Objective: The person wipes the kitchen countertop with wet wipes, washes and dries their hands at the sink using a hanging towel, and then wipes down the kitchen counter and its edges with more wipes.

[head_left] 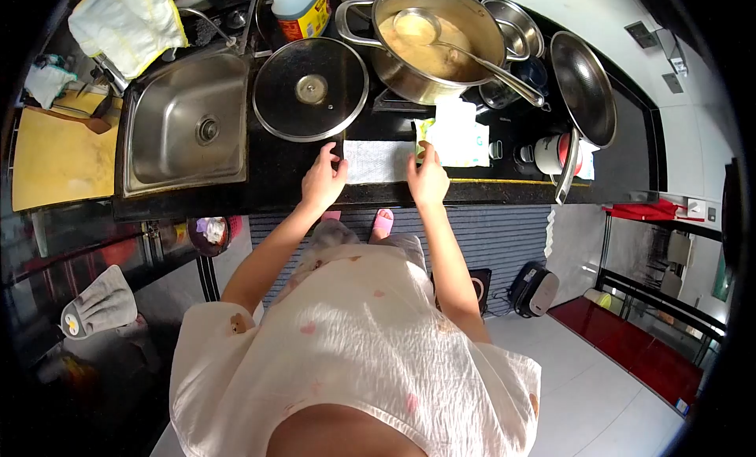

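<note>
A pale grey-white sheet (376, 161), perhaps a cloth or paper towel, lies flat at the counter's front edge. My left hand (323, 181) is at its left end, thumb and forefinger apart, with dark counter visible between them. At the right end is my right hand (428, 180), its fingers loosely bent and apart; whether they touch the sheet is hard to tell. Just beyond that hand is a white and green packet (465, 140), apparently tissues or wipes. Behind my left hand a glass pot lid (311, 90) rests on the counter.
A large steel pot (441, 75) of cloudy liquid holds a ladle (504, 79). To the right, a frying pan (583, 87) leans with its handle near the counter edge. The sink (189, 126) and a yellow cutting board (63, 157) are on the left.
</note>
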A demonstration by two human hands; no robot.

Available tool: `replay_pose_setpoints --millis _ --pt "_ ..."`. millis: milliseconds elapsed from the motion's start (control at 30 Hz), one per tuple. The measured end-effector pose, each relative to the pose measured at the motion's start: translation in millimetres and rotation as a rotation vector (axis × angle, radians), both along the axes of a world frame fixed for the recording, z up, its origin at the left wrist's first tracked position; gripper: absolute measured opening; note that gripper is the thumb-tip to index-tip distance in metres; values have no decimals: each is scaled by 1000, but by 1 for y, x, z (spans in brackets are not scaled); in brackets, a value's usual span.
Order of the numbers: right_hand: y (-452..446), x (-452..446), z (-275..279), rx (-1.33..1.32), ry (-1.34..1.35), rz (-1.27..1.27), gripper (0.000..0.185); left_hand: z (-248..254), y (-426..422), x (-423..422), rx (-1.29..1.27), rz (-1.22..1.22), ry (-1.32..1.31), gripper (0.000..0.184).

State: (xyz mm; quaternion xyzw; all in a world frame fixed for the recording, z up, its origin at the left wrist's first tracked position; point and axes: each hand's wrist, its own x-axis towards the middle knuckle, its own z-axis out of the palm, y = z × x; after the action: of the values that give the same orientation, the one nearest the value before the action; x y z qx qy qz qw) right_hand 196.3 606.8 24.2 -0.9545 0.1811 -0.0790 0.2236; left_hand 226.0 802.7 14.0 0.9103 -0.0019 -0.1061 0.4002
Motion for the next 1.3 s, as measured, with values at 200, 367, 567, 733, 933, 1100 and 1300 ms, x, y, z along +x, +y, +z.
replay_pose_setpoints --millis 200,367,567,733,933,1100,1300 --pt "-39 -23 20 190 -65 -146 18 7 6 -14 -172 -73 -164 34" --pt "-102 -8 -4 26 -90 -170 19 9 -26 -13 -272 -241 -247 16" --pt "-115 17 -1 100 -55 -14 14 12 -105 16 -236 -499 -239 12" --pt "-116 16 0 170 -115 289 23 26 -165 37 -70 -357 71 26" --pt "-133 17 -5 229 -75 424 33 -35 -193 59 -244 -225 108 30" --pt "-142 24 -7 337 16 522 40 -43 -193 60 -214 -127 73 28" --pt "-147 28 -6 266 61 630 44 -29 -189 59 -122 -168 145 27"
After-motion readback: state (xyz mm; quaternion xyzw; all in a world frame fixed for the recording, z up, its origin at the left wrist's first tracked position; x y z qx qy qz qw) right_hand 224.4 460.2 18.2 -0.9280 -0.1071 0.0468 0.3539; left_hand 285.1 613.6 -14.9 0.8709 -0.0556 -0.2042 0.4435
